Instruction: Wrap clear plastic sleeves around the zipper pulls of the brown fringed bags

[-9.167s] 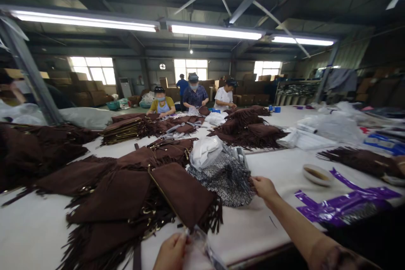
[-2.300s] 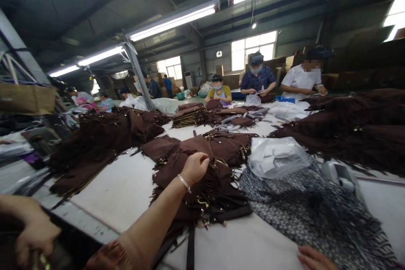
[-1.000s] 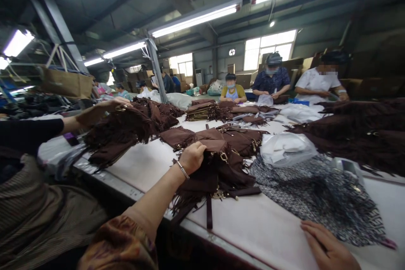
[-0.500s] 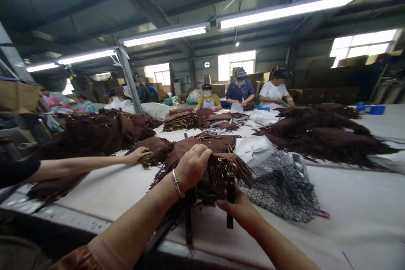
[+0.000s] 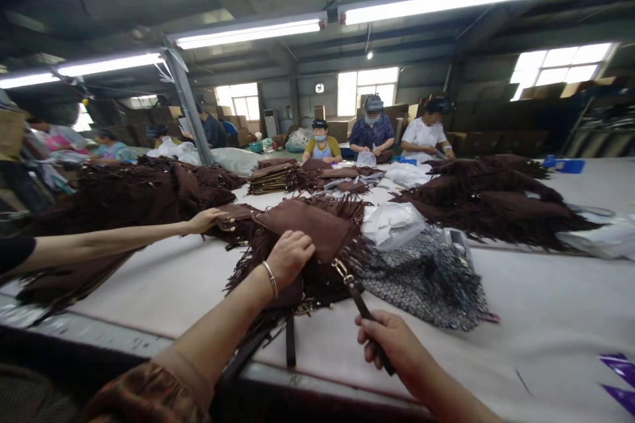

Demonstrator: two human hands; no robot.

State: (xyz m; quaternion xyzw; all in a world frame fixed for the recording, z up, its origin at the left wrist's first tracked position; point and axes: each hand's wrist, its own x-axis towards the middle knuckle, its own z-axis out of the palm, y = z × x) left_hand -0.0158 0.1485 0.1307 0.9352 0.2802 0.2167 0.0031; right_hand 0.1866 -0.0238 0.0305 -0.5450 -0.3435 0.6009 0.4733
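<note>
Head view: right fingers (image 5: 368, 347) gripped a flat dark-brown strap (image 5: 361, 305); left fingers (image 5: 300, 246), grip uncertain, needed to steady the brown fringed fabric bag (image 5: 317, 226).

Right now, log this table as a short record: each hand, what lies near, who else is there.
Left hand: on a brown fringed bag
Right hand: gripping a dark strap, its gold clasp by the bag's edge
Right of bag: patterned cloth, white plastic bag
Co-worker's hand: reaching in from the left
Across table: people in yellow, dark blue and white tops
</note>
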